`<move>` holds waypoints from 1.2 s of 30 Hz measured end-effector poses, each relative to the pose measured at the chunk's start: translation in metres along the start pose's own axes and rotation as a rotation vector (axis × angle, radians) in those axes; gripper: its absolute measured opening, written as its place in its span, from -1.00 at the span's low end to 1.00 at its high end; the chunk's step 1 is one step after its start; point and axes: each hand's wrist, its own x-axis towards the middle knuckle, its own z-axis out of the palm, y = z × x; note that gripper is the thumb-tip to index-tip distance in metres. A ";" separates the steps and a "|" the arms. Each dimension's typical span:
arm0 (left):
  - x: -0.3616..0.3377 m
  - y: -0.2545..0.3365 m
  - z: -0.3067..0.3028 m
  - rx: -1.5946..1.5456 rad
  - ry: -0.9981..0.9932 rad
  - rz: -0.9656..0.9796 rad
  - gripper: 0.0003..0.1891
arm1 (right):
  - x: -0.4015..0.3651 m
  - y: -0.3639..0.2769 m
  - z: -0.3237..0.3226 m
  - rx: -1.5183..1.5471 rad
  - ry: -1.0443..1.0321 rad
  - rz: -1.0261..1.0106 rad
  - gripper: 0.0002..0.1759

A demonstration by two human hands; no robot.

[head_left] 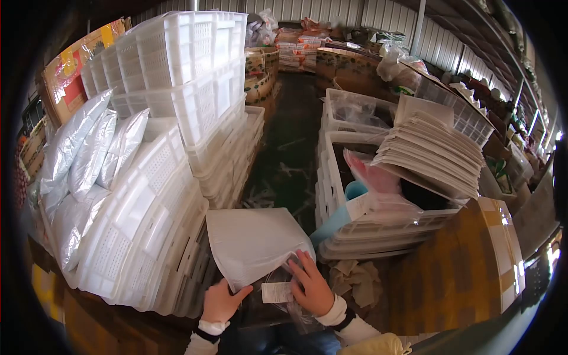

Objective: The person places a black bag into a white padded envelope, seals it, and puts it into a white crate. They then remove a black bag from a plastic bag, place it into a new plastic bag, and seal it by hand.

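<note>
A white padded envelope (254, 236) lies flat at the lower centre. My left hand (222, 305) pinches its lower left edge between thumb and fingers. At its lower right edge, my right hand (310, 287) has its fingers spread, with the fingertips touching the envelope and clear plastic. A small white printed label (277, 292) shows between the hands, on a clear plastic bag (302, 316) whose contents I cannot make out.
White crates (207, 77) stand stacked at left, with silver pouches (77, 142) beside them. At right, crates (378, 234) hold a pile of white envelopes (432, 148) and pink plastic (376, 177). A taped cardboard box (455, 278) is at lower right.
</note>
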 end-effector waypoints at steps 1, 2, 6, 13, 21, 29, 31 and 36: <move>-0.011 0.011 -0.004 0.256 0.091 -0.063 -0.31 | -0.006 0.001 0.004 -0.018 -0.013 -0.014 -0.50; -0.019 0.014 0.001 0.332 0.407 0.153 -0.39 | -0.013 0.003 0.007 -0.036 -0.027 -0.030 -0.51; -0.004 0.031 0.008 0.597 0.483 0.739 -0.58 | -0.012 -0.025 0.007 -0.143 -0.005 -0.004 -0.54; 0.024 0.016 0.028 0.496 0.317 0.721 -0.85 | -0.006 -0.036 0.004 -0.033 -0.067 -0.033 -0.51; 0.006 -0.008 0.018 0.295 0.367 0.949 -0.84 | -0.022 0.001 -0.011 0.120 0.222 0.131 -0.84; 0.060 -0.061 0.022 -0.871 0.365 -0.017 -0.25 | 0.022 0.074 0.005 1.156 -0.165 1.048 -0.43; 0.050 -0.049 0.013 -0.991 0.054 -0.095 -0.28 | 0.022 0.065 0.006 1.305 -0.208 1.029 -0.40; 0.016 -0.042 0.048 -0.759 -0.014 0.226 -0.39 | -0.028 0.035 0.017 1.108 0.041 0.752 -0.33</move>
